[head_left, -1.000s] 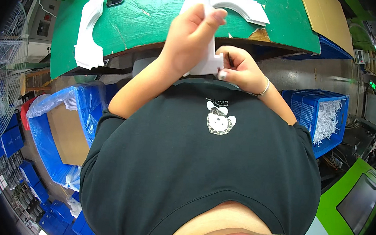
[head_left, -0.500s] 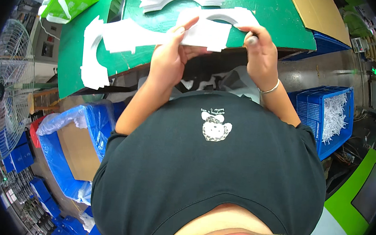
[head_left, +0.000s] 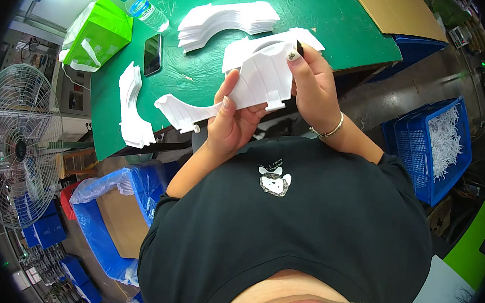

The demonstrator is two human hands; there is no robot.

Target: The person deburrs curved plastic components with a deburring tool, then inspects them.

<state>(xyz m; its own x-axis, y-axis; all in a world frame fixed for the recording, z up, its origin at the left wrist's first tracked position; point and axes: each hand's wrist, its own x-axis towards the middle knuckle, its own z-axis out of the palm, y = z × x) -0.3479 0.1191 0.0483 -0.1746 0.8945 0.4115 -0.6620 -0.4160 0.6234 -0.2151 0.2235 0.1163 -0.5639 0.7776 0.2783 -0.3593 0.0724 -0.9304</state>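
A curved white plastic part (head_left: 262,76) with ribs and small tabs is held up over the table's near edge. My left hand (head_left: 230,125) is closed round its middle, thumb on the near face. My right hand (head_left: 318,92) is pinched at the part's upper right corner, around a small black tool (head_left: 299,48) mostly hidden by the fingers. Behind the held part lies a pile of similar white parts (head_left: 308,38). A taller stack of curved white parts (head_left: 230,19) stands farther back, and another stack (head_left: 134,106) sits at the table's left.
The green table (head_left: 184,93) also carries a phone (head_left: 153,54), a water bottle (head_left: 145,11) and a green bag (head_left: 99,32). Cardboard (head_left: 401,13) covers the right end. Below are a lined blue bin (head_left: 101,214), a blue crate (head_left: 408,144) of white shreds and a fan (head_left: 21,145).
The held part has turned and tilted, so its ribbed face shows now. My right hand has moved left and up against its corner with the black tool. The head view has shifted.
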